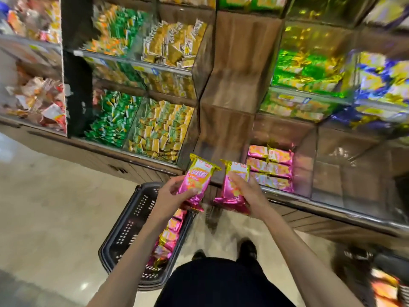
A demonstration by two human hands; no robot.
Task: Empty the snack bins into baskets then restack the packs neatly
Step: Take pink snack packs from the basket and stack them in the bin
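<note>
Pink pack (199,176) gripped by left hand (171,196), second pack (228,193) by right hand (250,193) (fingers (238,178) curled round both).

pack fronts and shelf tags: nothing fully legible

the pink pack (197,181) in the left hand (170,196) has large white brush-style characters across its front and a small red logo patch near its gold top edge; blur makes both unreadable. the second pink pack (225,193) in the right hand (250,191) shows a similar red patch, also unreadable. the stacked pink packs (271,168) in the bin (303,173) bear pale print too small to tell. the price tags (139,68) on the shelf rail (119,60) are yellow and blue smears, no figures legible.
</note>
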